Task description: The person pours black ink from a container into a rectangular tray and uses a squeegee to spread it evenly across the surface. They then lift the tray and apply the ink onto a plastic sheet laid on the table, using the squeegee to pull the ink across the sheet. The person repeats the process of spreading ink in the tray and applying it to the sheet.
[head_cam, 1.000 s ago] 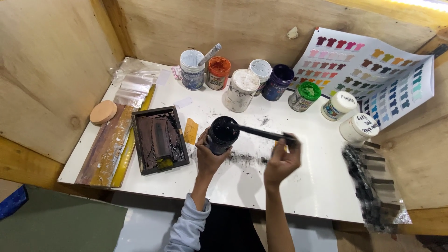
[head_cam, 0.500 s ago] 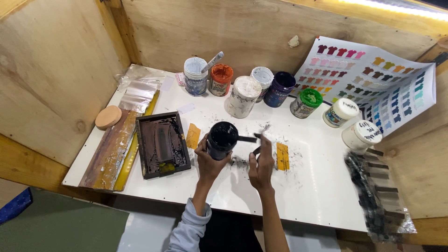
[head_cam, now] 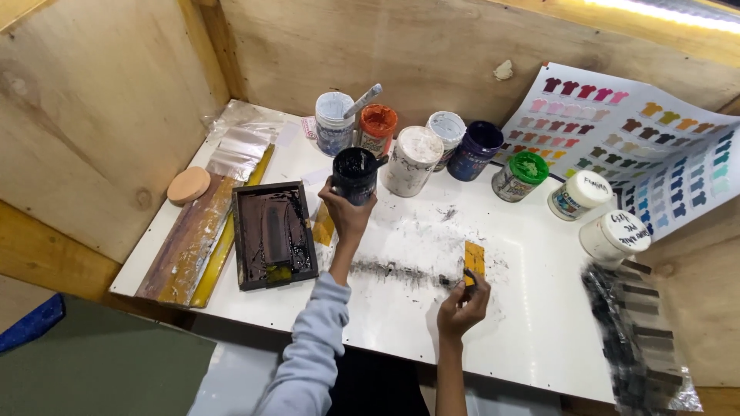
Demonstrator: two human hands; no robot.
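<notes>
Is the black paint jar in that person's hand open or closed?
Open. The black paint jar in the left hand has no lid, and its dark inside shows at the top.

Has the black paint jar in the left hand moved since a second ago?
Yes. The left hand has carried the black jar away from the person, from mid-table to beside the white-lidded jar in the back row.

Black jar (head_cam: 354, 174), yellow scraper (head_cam: 473, 258), white table (head_cam: 539, 308) smeared with black streaks.
</notes>
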